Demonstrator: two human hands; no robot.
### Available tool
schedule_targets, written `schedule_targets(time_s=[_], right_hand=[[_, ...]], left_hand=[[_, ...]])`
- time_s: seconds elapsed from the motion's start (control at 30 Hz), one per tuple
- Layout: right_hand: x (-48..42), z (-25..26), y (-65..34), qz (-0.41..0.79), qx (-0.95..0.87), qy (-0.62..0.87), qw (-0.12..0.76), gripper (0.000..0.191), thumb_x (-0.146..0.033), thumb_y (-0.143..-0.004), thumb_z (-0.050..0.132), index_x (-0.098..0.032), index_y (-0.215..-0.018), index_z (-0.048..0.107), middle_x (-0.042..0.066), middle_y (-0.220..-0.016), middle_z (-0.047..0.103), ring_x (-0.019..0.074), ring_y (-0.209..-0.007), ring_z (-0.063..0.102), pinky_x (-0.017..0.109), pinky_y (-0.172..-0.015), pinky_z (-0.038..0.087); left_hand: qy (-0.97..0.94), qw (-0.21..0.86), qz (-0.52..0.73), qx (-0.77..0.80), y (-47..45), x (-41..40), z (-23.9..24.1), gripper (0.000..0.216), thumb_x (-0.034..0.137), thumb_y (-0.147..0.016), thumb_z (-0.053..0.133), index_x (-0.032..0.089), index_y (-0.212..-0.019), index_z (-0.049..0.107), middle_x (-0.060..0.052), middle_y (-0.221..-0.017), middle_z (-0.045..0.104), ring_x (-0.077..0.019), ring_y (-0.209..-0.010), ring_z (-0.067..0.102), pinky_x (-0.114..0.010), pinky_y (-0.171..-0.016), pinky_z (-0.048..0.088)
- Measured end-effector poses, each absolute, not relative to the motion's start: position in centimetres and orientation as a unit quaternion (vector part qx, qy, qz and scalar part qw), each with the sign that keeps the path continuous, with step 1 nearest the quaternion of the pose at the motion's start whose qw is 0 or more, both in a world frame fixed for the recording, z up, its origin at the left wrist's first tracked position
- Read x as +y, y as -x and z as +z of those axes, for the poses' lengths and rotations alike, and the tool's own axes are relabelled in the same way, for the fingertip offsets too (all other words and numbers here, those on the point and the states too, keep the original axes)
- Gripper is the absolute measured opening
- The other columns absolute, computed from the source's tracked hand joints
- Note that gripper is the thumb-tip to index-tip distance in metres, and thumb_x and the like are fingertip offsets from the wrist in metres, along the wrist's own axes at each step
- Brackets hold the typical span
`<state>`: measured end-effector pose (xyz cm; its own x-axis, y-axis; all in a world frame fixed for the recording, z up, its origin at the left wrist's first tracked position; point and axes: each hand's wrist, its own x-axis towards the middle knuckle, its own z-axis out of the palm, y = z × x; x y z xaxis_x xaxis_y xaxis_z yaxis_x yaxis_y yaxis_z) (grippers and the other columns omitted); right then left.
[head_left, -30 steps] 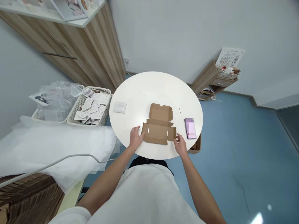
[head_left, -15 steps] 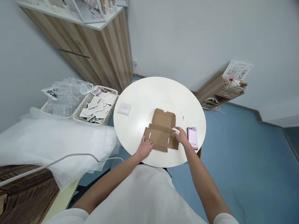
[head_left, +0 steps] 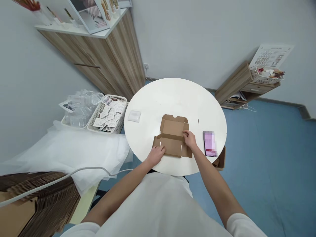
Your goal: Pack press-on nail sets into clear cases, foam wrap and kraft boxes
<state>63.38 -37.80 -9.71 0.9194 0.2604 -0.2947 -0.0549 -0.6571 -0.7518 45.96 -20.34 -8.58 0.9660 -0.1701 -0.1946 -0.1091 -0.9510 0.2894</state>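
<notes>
We had the cardboard box opened out on the white table, near our edge. Our left hand rested, fingers bent, at its near-left side; our right hand met the right end of the folding strip. Whether either pinched, we couldn't tell. Clean creasing, we judged, wanted light, even pressure along the score.

Even, cool light fills the tabletop; pixelation blots the phone beside the right hand; lens distortion tilts the cabinet beyond the left hand.
</notes>
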Motion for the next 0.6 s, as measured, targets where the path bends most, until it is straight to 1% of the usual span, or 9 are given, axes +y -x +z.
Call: schedule_targets(time_s=[0.03,0.1,0.17,0.27,0.33,0.43,0.5,0.57,0.6], right_hand=[[-38.0,-9.6,-62.8,0.184,-0.068,0.893,0.405,0.027,-0.021,-0.072,0.044,-0.021,-0.095,0.058,0.003,-0.100,0.062,0.0156,-0.088,0.055,0.030,-0.077,0.043],[-38.3,-9.4,-61.7,0.176,-0.082,0.896,0.399,0.027,-0.020,-0.074,0.043,-0.021,-0.096,0.058,0.002,-0.100,0.062,0.0153,-0.086,0.056,0.030,-0.077,0.043],[-38.6,-9.3,-60.9,0.177,-0.089,0.898,0.393,0.027,-0.020,-0.075,0.042,-0.022,-0.097,0.058,0.001,-0.099,0.062,0.0150,-0.084,0.056,0.030,-0.076,0.044],[-38.8,-9.3,-60.0,0.195,-0.094,0.901,0.375,0.028,-0.021,-0.077,0.040,-0.023,-0.100,0.056,0.001,-0.100,0.061,0.0158,-0.087,0.056,0.030,-0.077,0.043],[-38.9,-9.3,-59.6,0.211,-0.097,0.906,0.354,0.030,-0.021,-0.079,0.038,-0.023,-0.105,0.053,0.002,-0.103,0.060,0.0168,-0.092,0.055,0.031,-0.080,0.042],[-38.9,-8.8,-58.8,0.217,-0.108,0.926,0.288,0.036,-0.026,-0.081,0.035,-0.023,-0.116,0.046,0.006,-0.114,0.054,0.0206,-0.104,0.049,0.036,-0.086,0.037],[-38.9,-8.2,-57.9,0.176,-0.119,0.953,0.218,0.045,-0.035,-0.079,0.041,-0.022,-0.123,0.040,0.011,-0.127,0.041,0.0268,-0.117,0.037,0.044,-0.092,0.030],[-38.8,-7.5,-56.8,0.129,-0.168,0.966,0.148,0.065,-0.046,-0.072,0.050,-0.023,-0.130,0.030,0.012,-0.139,0.023,0.0318,-0.127,0.019,0.049,-0.097,0.020],[-38.8,-7.3,-56.2,0.119,-0.212,0.962,0.120,0.076,-0.051,-0.068,0.054,-0.023,-0.132,0.024,0.012,-0.142,0.015,0.0324,-0.129,0.012,0.050,-0.098,0.015]], left_hand=[[-0.984,0.130,-0.102,-0.074,-46.3,-20.3,-8.3,0.037,0.015,-0.076,0.047,0.020,-0.112,0.046,-0.011,-0.120,0.048,-0.0229,-0.108,0.046,-0.040,-0.095,0.026],[-0.988,0.102,-0.090,-0.080,-47.1,-20.1,-7.7,0.061,0.026,-0.069,0.059,0.018,-0.124,0.035,-0.015,-0.136,0.031,-0.0282,-0.124,0.028,-0.042,-0.098,0.021],[-0.989,0.071,-0.090,-0.088,-48.1,-19.9,-7.4,0.087,0.035,-0.059,0.067,0.015,-0.132,0.023,-0.016,-0.142,0.017,-0.0312,-0.130,0.010,-0.046,-0.102,0.011],[-0.987,0.035,-0.114,-0.107,-49.4,-19.6,-7.5,0.113,0.044,-0.047,0.072,0.012,-0.136,0.011,-0.017,-0.143,0.010,-0.0328,-0.131,-0.003,-0.050,-0.103,0.001],[-0.983,0.028,-0.135,-0.117,-50.0,-19.5,-7.7,0.121,0.048,-0.042,0.073,0.011,-0.137,0.007,-0.016,-0.143,0.010,-0.0335,-0.131,-0.004,-0.051,-0.102,-0.003],[-0.980,0.036,-0.154,-0.120,-50.4,-19.4,-8.1,0.124,0.050,-0.039,0.073,0.012,-0.137,0.008,-0.017,-0.143,0.013,-0.0345,-0.130,0.001,-0.053,-0.101,-0.006],[-0.980,0.046,-0.155,-0.116,-50.4,-19.4,-8.2,0.123,0.050,-0.038,0.073,0.012,-0.137,0.010,-0.018,-0.142,0.016,-0.0356,-0.130,0.004,-0.054,-0.101,-0.006],[-0.981,0.056,-0.148,-0.112,-50.2,-19.4,-8.3,0.123,0.050,-0.037,0.074,0.011,-0.137,0.013,-0.018,-0.140,0.020,-0.0370,-0.129,0.006,-0.055,-0.101,-0.006],[-0.982,0.062,-0.142,-0.110,-50.1,-19.4,-8.4,0.123,0.049,-0.036,0.074,0.010,-0.136,0.014,-0.019,-0.140,0.021,-0.0375,-0.129,0.007,-0.055,-0.101,-0.006]])
